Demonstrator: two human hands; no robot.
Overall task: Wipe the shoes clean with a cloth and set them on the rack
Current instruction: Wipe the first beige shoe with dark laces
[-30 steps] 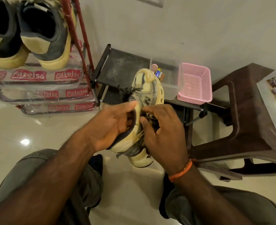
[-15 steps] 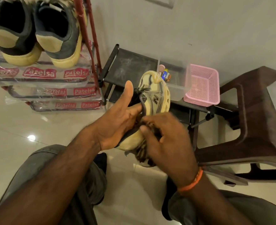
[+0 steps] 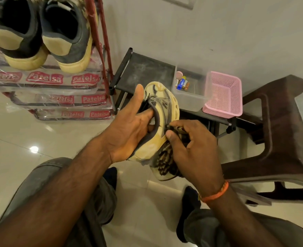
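Sitting low, I see my knees nearest, in grey trousers, over the pale tiled floor (image 3: pixel 22 132). Above them my left hand (image 3: pixel 129 129) holds the shoe (image 3: pixel 163 111) in the air, with my fingers pushed inside its opening and my thumb straight up along its side. My right hand (image 3: pixel 191 148) grips a patterned cloth (image 3: pixel 166 163) and presses it on the heel side of the shoe; an orange band (image 3: pixel 216 193) is on that wrist. Farther, behind the shoe, stands a low black rack (image 3: pixel 147 72) with a clear box (image 3: pixel 190 97) of small things and a pink basket (image 3: pixel 223 95) on it. On the right is a brown stool (image 3: pixel 280 122). On the far left, a pair of grey and yellow shoes (image 3: pixel 45 36) rests on a red rack (image 3: pixel 101 43) with wrapped shelves.
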